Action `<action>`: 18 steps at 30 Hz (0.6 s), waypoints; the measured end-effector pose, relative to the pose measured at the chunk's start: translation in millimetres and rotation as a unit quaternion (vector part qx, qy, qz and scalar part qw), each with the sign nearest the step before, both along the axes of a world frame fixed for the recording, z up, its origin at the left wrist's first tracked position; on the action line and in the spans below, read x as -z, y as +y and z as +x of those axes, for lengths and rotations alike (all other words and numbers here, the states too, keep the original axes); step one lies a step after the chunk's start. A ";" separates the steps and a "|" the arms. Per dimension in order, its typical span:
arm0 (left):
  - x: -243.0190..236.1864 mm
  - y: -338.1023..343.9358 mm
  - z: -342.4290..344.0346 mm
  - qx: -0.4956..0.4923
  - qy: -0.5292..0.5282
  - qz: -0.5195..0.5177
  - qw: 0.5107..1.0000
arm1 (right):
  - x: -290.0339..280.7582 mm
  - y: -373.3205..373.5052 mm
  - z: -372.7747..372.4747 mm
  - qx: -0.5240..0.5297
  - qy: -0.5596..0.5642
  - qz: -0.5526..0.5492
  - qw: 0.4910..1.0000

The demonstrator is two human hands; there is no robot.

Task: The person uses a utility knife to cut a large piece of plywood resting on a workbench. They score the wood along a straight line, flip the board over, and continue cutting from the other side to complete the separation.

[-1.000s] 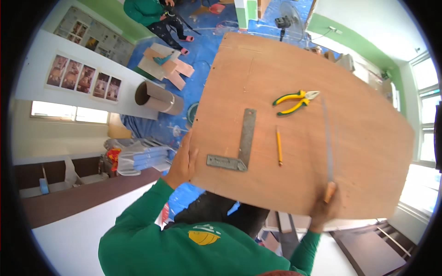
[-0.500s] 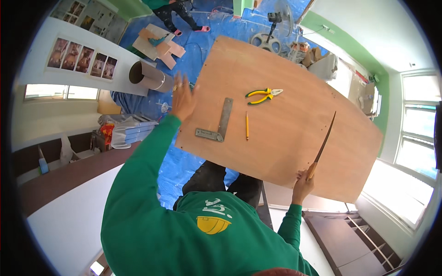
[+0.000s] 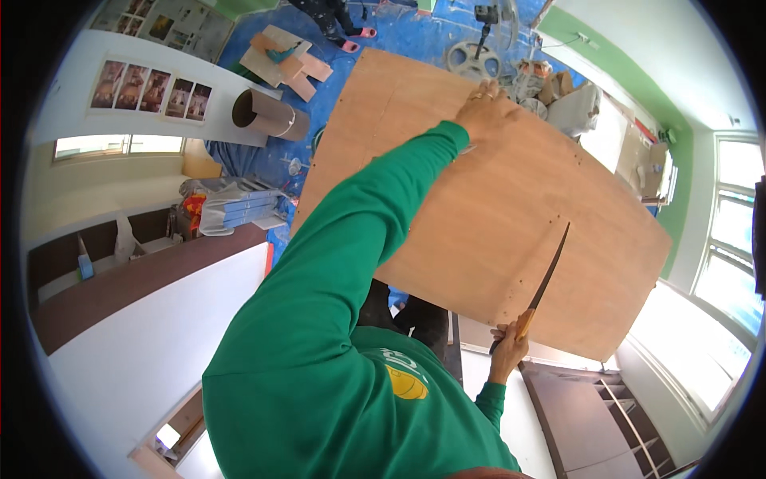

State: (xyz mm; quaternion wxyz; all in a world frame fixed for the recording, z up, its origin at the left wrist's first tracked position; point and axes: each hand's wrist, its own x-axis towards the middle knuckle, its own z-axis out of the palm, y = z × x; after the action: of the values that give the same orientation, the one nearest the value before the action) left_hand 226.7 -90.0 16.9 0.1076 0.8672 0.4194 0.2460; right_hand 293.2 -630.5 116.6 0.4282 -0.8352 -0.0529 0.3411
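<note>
A large brown plywood board [image 3: 606, 263] lies in front of me. My right hand [image 3: 509, 351] is closed around the handle of a handsaw [image 3: 548, 275] at the board's near edge. The saw's dark, tapering blade points away over the board. Across the board stretches my left arm, and my left hand [image 3: 485, 113] is at the far edge with its fingers apart. A small metal tip, apparently of the pliers [image 3: 470, 149], shows beside my left wrist. My sleeve hides the rest of that tool, the steel square and the yellow pencil.
Blue sheeting [image 3: 399, 36] covers the floor. Beyond the board stand a fan [image 3: 471, 60] and wrapped bundles [image 3: 574, 110]. To the left are a rolled brown sheet [image 3: 267, 116] and board offcuts [image 3: 279, 60]. Another person's legs [image 3: 325, 20] show at the far side.
My left hand has swung right and away, from the board's left edge to its far edge. My arm now covers the square and pencil. The saw has shifted slightly toward me.
</note>
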 end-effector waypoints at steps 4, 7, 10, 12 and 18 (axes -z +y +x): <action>-55.1 -21.7 -44.3 -0.007 -0.188 -0.217 0.958 | -35.2 69.8 26.9 -0.063 -0.062 0.030 0.996; -62.4 -24.8 -141.4 -0.302 -0.104 -0.373 0.871 | -58.6 118.7 55.6 -0.182 -0.135 0.099 0.969; -5.7 -38.1 -200.8 -0.507 0.109 -0.089 0.850 | -116.4 194.7 71.6 -0.407 -0.192 -0.036 0.892; 5.0 -47.8 -207.9 -0.486 0.120 -0.130 0.856 | -122.6 240.9 66.7 -0.469 -0.230 -0.024 0.852; 5.8 -51.3 -202.9 -0.484 0.155 -0.133 0.851 | -103.1 388.1 26.7 -0.602 -0.330 0.105 0.719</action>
State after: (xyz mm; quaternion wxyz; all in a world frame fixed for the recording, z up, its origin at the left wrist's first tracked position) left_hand 23.8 -141.3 11.0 0.0233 0.5582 0.8263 0.0713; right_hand 319.9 -242.4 219.7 0.1734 -0.6366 -0.7181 0.2216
